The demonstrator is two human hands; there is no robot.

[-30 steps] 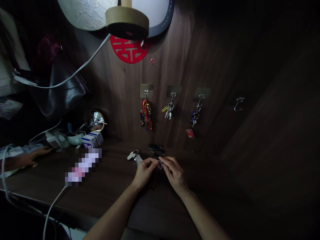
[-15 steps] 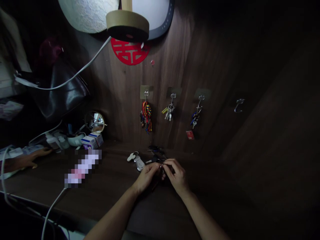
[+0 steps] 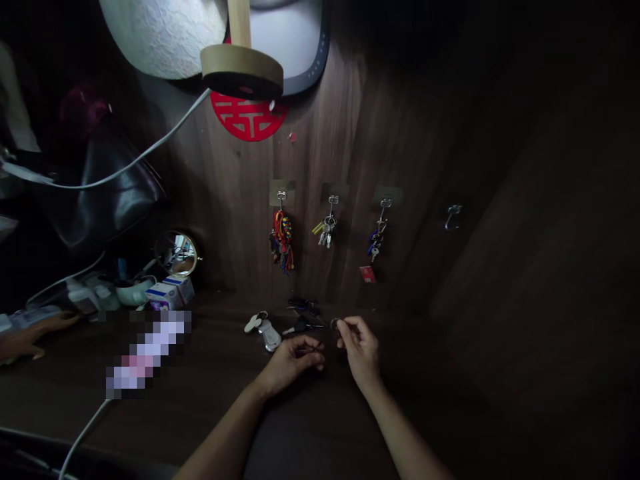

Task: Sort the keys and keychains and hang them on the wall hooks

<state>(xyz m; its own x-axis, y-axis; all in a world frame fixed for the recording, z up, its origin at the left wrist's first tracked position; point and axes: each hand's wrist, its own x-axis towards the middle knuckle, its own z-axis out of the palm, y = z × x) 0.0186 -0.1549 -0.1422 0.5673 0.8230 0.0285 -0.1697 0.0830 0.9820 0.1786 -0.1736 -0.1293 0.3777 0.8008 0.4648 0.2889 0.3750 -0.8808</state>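
Pinched in my right hand is a thin metal key ring, held just above the dark wooden desk. My left hand is a little to the left, fingers curled around something small and dark that I cannot make out. Beyond the left fingers lies a black-headed key, with more dark keys behind it near the wall. A silver key fob with pale oval tags rests left of them, close to my left knuckles.
Three key bunches hang on wall hooks: one with colourful cords, one with a yellow tag, one with a red tag. A bare hook is farther right. A lamp base, round mirror and small boxes are leftward.
My hands have come apart: the right has the key ring, while the left has drawn down and left. The camera view has shifted slightly to the right.
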